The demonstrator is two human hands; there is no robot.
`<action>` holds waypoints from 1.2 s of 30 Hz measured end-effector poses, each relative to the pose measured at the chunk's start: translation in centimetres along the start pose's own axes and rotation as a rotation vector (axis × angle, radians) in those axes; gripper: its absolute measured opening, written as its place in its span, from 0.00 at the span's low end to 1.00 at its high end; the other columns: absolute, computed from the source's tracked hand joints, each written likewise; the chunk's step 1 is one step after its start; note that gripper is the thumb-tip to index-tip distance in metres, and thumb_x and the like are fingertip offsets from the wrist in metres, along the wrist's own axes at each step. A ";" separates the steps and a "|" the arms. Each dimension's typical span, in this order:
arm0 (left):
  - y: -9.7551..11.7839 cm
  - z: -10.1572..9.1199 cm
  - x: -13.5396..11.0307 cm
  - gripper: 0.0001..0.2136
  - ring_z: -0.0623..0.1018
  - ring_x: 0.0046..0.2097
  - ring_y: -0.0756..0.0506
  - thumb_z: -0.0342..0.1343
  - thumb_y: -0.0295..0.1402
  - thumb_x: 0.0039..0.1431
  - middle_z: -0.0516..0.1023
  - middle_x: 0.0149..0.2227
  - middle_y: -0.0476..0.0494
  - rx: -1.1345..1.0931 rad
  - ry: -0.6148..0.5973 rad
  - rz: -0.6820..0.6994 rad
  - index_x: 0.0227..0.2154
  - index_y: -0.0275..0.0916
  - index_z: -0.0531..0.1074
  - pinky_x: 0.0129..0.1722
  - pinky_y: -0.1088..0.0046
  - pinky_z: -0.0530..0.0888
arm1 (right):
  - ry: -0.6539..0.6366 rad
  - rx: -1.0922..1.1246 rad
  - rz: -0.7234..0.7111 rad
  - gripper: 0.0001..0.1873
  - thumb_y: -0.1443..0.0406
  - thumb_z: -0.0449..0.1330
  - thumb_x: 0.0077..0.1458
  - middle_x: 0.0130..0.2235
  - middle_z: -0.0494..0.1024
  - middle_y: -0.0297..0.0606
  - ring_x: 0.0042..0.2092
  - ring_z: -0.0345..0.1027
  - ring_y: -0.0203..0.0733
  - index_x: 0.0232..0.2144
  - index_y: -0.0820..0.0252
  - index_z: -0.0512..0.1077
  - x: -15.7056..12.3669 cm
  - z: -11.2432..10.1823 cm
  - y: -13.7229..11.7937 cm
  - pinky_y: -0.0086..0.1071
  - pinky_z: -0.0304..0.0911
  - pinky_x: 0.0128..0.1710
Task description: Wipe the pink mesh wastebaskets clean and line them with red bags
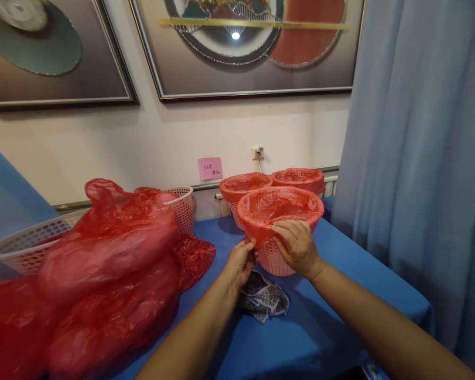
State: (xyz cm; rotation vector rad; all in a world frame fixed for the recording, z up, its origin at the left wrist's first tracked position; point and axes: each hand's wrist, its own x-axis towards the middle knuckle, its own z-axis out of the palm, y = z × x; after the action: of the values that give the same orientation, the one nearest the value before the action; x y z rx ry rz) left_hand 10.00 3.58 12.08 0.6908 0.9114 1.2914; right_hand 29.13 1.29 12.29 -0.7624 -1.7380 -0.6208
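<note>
A pink mesh basket (275, 261) lined with a red plastic bag (281, 207) stands on the blue table (332, 295). My left hand (241, 261) pinches the bag's edge at the basket's near left side. My right hand (298, 245) grips the bag's folded rim at the near front, fingers curled over it. A crumpled patterned cloth (263, 300) lies on the table just below both hands.
Two more bag-lined baskets (245, 189) (301, 179) stand behind, by the wall. A heap of red plastic bags (103, 274) fills the left. Unlined baskets (27, 243) (184, 206) stand behind the heap. A blue curtain (415, 158) hangs at the right.
</note>
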 end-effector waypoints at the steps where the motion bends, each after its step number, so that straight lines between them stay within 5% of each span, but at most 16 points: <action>1: -0.4 0.0 -0.1 0.09 0.75 0.20 0.51 0.71 0.26 0.51 0.79 0.22 0.49 -0.011 -0.002 -0.027 0.28 0.36 0.75 0.22 0.77 0.71 | 0.007 0.001 0.003 0.14 0.70 0.58 0.66 0.48 0.83 0.43 0.50 0.75 0.47 0.53 0.56 0.73 0.0 -0.1 0.1 0.45 0.65 0.53; 9: 2.8 -0.4 1.8 0.04 0.82 0.30 0.51 0.66 0.23 0.57 0.85 0.31 0.47 -0.150 0.029 0.080 0.34 0.36 0.79 0.33 0.78 0.77 | 0.071 0.040 0.024 0.11 0.70 0.60 0.65 0.43 0.82 0.40 0.46 0.76 0.46 0.49 0.56 0.71 -0.4 -0.8 1.5 0.43 0.65 0.49; 14: 2.5 -1.1 2.1 0.09 0.81 0.28 0.53 0.68 0.18 0.51 0.84 0.29 0.49 -0.136 0.066 0.139 0.33 0.35 0.78 0.31 0.81 0.75 | -0.014 0.002 -0.040 0.22 0.70 0.59 0.64 0.50 0.80 0.44 0.53 0.74 0.49 0.59 0.56 0.66 -1.1 -1.3 2.2 0.47 0.65 0.55; 19: 2.1 -1.2 1.5 0.07 0.81 0.28 0.51 0.69 0.23 0.53 0.85 0.31 0.46 -0.119 0.064 0.121 0.34 0.35 0.79 0.30 0.78 0.76 | 0.009 -0.116 -0.025 0.31 0.71 0.60 0.62 0.59 0.72 0.48 0.62 0.66 0.54 0.66 0.53 0.61 -4.2 -1.2 2.1 0.53 0.62 0.61; 24: 1.6 -1.3 1.0 0.11 0.81 0.28 0.51 0.70 0.20 0.49 0.86 0.34 0.46 -0.055 0.047 0.141 0.36 0.36 0.79 0.29 0.79 0.75 | 0.073 -0.167 0.123 0.19 0.71 0.60 0.61 0.51 0.76 0.45 0.53 0.70 0.51 0.54 0.54 0.71 -5.7 -1.4 3.5 0.48 0.62 0.54; 27: 1.0 -1.9 1.2 0.12 0.79 0.26 0.51 0.70 0.20 0.48 0.84 0.31 0.45 0.027 0.074 0.151 0.34 0.36 0.78 0.27 0.78 0.73 | 0.006 -0.134 0.152 0.10 0.74 0.57 0.61 0.41 0.78 0.38 0.44 0.71 0.45 0.41 0.55 0.72 -5.9 -1.8 4.8 0.43 0.60 0.49; 30: 0.7 -2.7 1.8 0.13 0.80 0.27 0.48 0.71 0.21 0.46 0.83 0.30 0.43 0.139 0.141 0.200 0.34 0.36 0.76 0.27 0.75 0.74 | -0.092 -0.099 0.145 0.09 0.74 0.56 0.61 0.39 0.78 0.38 0.42 0.71 0.44 0.38 0.56 0.71 -6.8 -2.3 5.2 0.41 0.61 0.46; 33: 1.5 -3.0 1.9 0.18 0.84 0.42 0.41 0.71 0.21 0.47 0.84 0.42 0.37 0.257 0.255 0.348 0.41 0.38 0.75 0.40 0.67 0.78 | -0.150 -0.057 0.144 0.14 0.74 0.56 0.60 0.48 0.77 0.46 0.49 0.72 0.49 0.47 0.58 0.71 -7.5 -3.2 4.5 0.45 0.65 0.50; 36: 3.0 -2.4 0.9 0.26 0.71 0.67 0.38 0.70 0.23 0.48 0.73 0.64 0.37 0.397 0.294 0.600 0.51 0.42 0.73 0.64 0.60 0.69 | -0.075 0.001 0.149 0.24 0.73 0.56 0.59 0.56 0.73 0.51 0.56 0.71 0.55 0.57 0.58 0.68 -6.7 -4.5 3.7 0.51 0.66 0.54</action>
State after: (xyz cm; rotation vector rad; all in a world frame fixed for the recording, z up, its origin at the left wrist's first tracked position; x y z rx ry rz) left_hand 6.47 4.84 13.31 1.1659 1.2764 1.7942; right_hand 36.07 -0.78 7.25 -0.9157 -1.7310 -0.4954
